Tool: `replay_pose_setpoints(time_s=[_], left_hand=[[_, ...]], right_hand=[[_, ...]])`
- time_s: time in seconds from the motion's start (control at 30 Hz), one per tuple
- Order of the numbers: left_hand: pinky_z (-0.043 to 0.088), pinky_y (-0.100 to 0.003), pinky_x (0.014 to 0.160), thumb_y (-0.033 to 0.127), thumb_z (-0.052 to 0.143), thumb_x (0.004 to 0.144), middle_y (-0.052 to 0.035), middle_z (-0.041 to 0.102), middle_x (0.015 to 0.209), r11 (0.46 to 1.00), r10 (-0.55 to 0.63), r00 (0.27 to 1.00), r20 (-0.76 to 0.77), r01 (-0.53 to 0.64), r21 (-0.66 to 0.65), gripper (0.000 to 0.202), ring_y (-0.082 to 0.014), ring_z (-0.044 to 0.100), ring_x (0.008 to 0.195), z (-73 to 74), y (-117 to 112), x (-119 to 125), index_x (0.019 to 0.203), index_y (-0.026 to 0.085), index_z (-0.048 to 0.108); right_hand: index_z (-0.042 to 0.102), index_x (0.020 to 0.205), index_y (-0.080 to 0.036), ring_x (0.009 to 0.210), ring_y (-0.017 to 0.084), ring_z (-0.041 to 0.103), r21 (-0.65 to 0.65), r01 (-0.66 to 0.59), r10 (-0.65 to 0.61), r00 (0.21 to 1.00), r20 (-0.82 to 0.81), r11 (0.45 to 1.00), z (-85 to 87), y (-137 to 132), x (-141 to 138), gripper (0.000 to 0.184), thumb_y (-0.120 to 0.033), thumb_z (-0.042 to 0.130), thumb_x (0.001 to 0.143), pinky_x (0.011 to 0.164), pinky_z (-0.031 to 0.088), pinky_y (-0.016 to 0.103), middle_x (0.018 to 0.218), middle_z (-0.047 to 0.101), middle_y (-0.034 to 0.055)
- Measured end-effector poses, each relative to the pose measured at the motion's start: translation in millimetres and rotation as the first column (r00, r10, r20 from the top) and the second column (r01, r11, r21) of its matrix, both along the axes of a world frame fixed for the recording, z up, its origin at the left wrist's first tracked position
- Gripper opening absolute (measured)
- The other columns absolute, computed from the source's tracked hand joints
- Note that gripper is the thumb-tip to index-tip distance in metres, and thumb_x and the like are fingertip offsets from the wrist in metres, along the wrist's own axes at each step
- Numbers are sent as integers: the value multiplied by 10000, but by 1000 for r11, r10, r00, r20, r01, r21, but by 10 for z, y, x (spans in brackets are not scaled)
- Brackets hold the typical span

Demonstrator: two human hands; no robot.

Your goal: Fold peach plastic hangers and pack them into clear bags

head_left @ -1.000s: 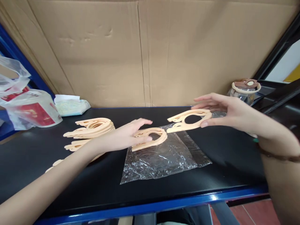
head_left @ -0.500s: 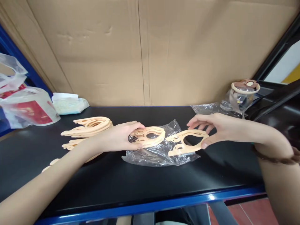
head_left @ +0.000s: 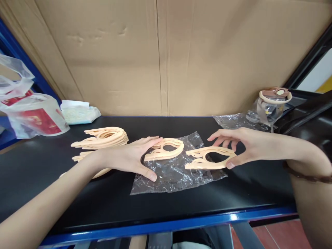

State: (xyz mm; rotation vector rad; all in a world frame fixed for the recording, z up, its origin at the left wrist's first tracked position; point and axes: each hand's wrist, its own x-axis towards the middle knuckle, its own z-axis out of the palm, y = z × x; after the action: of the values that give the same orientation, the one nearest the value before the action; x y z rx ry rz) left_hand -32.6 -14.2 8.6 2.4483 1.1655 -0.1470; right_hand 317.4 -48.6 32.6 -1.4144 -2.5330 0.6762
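Note:
My left hand [head_left: 132,154] is open over a clear plastic bag [head_left: 166,181], its thumb spread away from the fingers. The fingertips touch the far edge of some folded beige plastic hangers [head_left: 178,148] lying on the bag. My right hand [head_left: 241,147] has its thumb and fingers around the rounded end of another folded hanger [head_left: 198,166], over the bag's right part. Left of my left hand, several more folded hangers lie in a stack [head_left: 114,136], partly hidden by my forearm.
A cardboard wall [head_left: 116,69] closes off the back of the black table [head_left: 181,207]. A bagged white and red container [head_left: 44,117] and a tissue pack [head_left: 80,112] stand at back left. A clear cup with a brown lid [head_left: 272,103] and another plastic bag [head_left: 230,121] are at back right.
My left hand has loosened from the hangers on the bag, its thumb swinging toward me. My right hand has shifted slightly right with its hanger. The bag looks more spread out.

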Motion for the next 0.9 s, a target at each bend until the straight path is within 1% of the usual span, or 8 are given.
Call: replay_pose_setpoints(time_s=[0.2,0.33,0.47,0.57,0.63,0.73,0.8,0.9], left_hand=[[103,-539,1140,719,603,684,-95,-99,1574,997,-69,997,38,68,27,1122,-331,-70,1431,-134,37,51,1497,300,-45],[119,-555,1129,717,588,703,-120,-132,1567,996,-85,995,60,84,33,1127,-347,-97,1424,-192,46,96,1491,286,-93],[118,-552,1129,722,583,705,-113,-146,1567,996,-85,995,45,83,37,1121,-345,-101,1425,-222,53,106,1489,300,-99],[116,-571,1121,728,571,710,-102,-131,1573,994,-91,995,38,88,61,1098,-362,-88,1424,-237,59,94,1490,318,-84],[123,-583,1114,742,550,714,-99,-106,1578,994,-86,996,29,84,70,1070,-371,-70,1425,-232,57,94,1492,332,-60],[137,-568,1118,761,502,730,-96,-48,1585,995,-48,999,7,47,83,1011,-360,-32,1431,-201,39,114,1498,330,6],[140,-540,1129,767,480,737,-96,-9,1587,993,-39,999,-2,39,113,994,-342,-8,1437,-181,24,133,1504,303,50],[160,-501,1137,779,480,723,-104,37,1586,985,-56,998,-3,56,163,1025,-324,37,1441,-175,11,151,1508,256,79]], right_hand=[[620,1153,-298,795,196,642,15,-7,8,993,-116,1000,83,-39,91,539,-416,780,652,683,549,293,963,692,21],[635,1106,-272,794,184,625,18,-40,41,995,-87,999,91,-52,-59,499,-430,773,653,689,517,297,998,677,16],[612,1103,-273,799,169,591,15,-124,125,992,-31,992,-14,-66,-357,471,-465,740,693,691,461,272,969,667,-16],[582,1111,-266,795,158,586,27,-191,192,979,-72,981,-146,-73,-548,421,-395,716,734,684,437,254,965,657,-23],[557,1128,-248,800,165,587,69,-196,201,977,-74,978,-229,-62,-606,444,-385,714,736,684,433,259,963,649,-8],[523,1163,-228,792,183,593,103,-142,148,988,-48,985,-300,-26,-591,543,-461,724,716,678,436,283,916,645,9],[494,1189,-227,759,179,609,28,-126,128,987,-97,992,-305,-6,-552,547,-478,697,746,672,446,291,848,658,-4],[434,1246,-229,791,168,648,-145,-187,139,948,-287,972,-292,-3,-524,465,-387,613,847,739,474,306,842,700,-5]])
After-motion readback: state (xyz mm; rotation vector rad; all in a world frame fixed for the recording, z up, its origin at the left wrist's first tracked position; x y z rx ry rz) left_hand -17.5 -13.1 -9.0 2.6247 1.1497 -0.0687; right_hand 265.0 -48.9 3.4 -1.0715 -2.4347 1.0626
